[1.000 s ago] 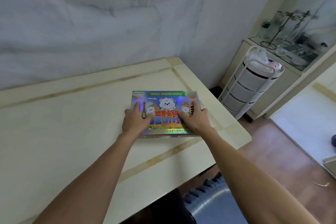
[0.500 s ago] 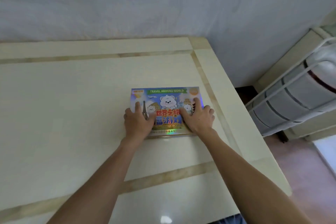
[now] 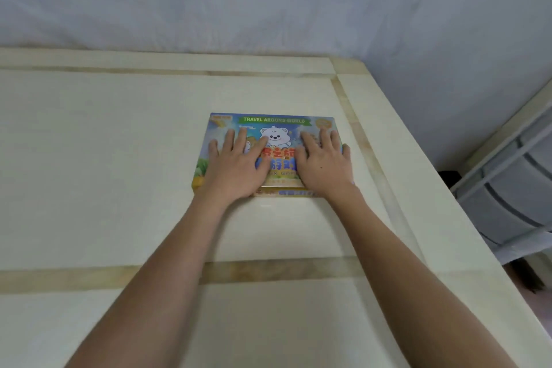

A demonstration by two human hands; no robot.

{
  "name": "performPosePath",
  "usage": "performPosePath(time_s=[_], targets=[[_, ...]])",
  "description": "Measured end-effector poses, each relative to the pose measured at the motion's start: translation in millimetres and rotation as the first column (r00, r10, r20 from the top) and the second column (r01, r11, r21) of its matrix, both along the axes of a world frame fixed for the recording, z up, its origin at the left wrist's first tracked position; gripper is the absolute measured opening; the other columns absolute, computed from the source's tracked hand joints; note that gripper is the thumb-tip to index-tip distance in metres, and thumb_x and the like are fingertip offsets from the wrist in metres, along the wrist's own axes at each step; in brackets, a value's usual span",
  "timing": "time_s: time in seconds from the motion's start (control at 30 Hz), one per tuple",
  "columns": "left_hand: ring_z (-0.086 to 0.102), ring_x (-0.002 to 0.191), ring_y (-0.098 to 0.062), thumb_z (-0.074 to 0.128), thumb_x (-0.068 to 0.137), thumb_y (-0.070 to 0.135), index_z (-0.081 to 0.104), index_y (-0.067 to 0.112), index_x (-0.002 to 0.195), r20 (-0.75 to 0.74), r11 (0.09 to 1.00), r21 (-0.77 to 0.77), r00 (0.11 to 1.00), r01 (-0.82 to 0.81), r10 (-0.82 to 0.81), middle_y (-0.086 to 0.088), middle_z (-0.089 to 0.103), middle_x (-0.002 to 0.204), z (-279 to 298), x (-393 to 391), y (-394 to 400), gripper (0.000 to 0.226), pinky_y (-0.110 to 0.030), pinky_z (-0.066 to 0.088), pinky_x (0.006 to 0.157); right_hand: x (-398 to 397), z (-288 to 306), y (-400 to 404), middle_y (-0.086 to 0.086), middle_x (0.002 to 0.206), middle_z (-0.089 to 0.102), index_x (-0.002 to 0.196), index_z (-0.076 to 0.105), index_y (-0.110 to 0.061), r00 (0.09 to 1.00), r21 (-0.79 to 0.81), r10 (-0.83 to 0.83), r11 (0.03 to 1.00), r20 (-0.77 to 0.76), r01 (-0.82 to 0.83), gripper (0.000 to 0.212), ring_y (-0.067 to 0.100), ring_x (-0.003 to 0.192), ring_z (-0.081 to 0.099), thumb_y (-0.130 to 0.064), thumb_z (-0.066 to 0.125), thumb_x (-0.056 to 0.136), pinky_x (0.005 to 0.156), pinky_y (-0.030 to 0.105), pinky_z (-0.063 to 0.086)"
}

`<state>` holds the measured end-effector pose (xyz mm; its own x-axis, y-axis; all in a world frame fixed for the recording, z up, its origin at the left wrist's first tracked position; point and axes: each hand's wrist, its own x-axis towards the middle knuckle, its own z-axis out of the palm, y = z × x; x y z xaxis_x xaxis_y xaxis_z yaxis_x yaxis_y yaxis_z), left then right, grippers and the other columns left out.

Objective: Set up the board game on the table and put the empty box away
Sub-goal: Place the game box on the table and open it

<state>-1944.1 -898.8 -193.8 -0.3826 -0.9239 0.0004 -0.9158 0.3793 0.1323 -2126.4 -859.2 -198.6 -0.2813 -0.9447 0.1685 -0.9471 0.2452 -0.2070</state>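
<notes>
Box lid (image 3: 276,128) reads "TRAVEL AROUND WORLD" on a green banner, with a white bear and some Chinese characters half-covered. It lies closed and flat on the cream table (image 3: 104,173), nearer the right edge, with lots of bare top to the left and front. Left hand (image 3: 236,166) and right hand (image 3: 324,166) both rest palm-down on it, fingers straight and spread, gripping nothing.

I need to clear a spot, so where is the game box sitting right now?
In the head view, the game box lies flat on the table, toward its far right corner, under the left hand and right hand.
</notes>
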Motion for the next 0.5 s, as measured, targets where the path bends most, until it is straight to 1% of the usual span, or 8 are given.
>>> performPosePath(time_s=[0.13, 0.23, 0.33, 0.43, 0.5], targets=[[-0.001, 0.152, -0.026, 0.013, 0.097, 0.061, 0.009, 0.046, 0.153, -0.005, 0.999, 0.005, 0.999, -0.047, 0.047, -0.003, 0.001, 0.166, 1, 7, 47, 0.058, -0.057, 0.001, 0.118, 5, 5, 41, 0.013, 0.161, 0.017, 0.149, 0.028, -0.032, 0.997, 0.054, 0.049, 0.997, 0.059, -0.052, 0.053, 0.031, 0.149, 0.009, -0.046, 0.019, 0.099, 0.117, 0.051, 0.012], [0.005, 0.151, -0.026, 0.018, 0.098, 0.06, 0.017, 0.043, 0.153, -0.029, 0.998, -0.029, 0.998, -0.058, 0.057, -0.003, 0.007, 0.165, 0, 16, 83, 0.057, -0.056, 0.005, 0.118, 15, 5, 76, 0.014, 0.159, 0.021, 0.147, 0.032, -0.03, 0.996, 0.026, 0.069, 0.997, 0.059, -0.07, 0.052, 0.031, 0.148, 0.013, -0.045, 0.021, 0.099, 0.116, 0.05, 0.015], [0.021, 0.146, -0.027, 0.027, 0.098, 0.057, 0.034, 0.039, 0.147, -0.054, 0.991, -0.124, 0.997, -0.059, 0.053, -0.003, 0.026, 0.159, 2, 21, 105, 0.053, -0.054, 0.016, 0.117, 20, 7, 98, 0.014, 0.156, 0.027, 0.144, 0.038, -0.028, 0.997, -0.017, 0.06, 0.998, 0.04, -0.06, 0.051, 0.031, 0.145, 0.019, -0.044, 0.024, 0.098, 0.113, 0.049, 0.02], [0.039, 0.132, -0.025, 0.038, 0.098, 0.048, 0.052, 0.033, 0.136, -0.119, 0.977, -0.208, 0.993, -0.053, 0.028, 0.0, 0.047, 0.142, 1, 24, 119, 0.044, -0.048, 0.03, 0.109, 22, 8, 114, 0.014, 0.152, 0.034, 0.14, 0.044, -0.025, 0.997, -0.024, 0.054, 0.998, 0.057, -0.052, 0.05, 0.03, 0.142, 0.023, -0.045, 0.026, 0.097, 0.112, 0.046, 0.023], [0.048, 0.122, -0.023, 0.043, 0.097, 0.038, 0.062, 0.027, 0.126, -0.196, 0.963, -0.268, 0.98, -0.038, -0.016, 0.002, 0.057, 0.13, 1, 25, 122, 0.036, -0.044, 0.036, 0.1, 21, 9, 118, 0.012, 0.143, 0.044, 0.132, 0.051, -0.021, 0.995, -0.066, 0.052, 0.997, 0.083, -0.046, 0.048, 0.029, 0.136, 0.032, -0.045, 0.031, 0.096, 0.109, 0.044, 0.028]])
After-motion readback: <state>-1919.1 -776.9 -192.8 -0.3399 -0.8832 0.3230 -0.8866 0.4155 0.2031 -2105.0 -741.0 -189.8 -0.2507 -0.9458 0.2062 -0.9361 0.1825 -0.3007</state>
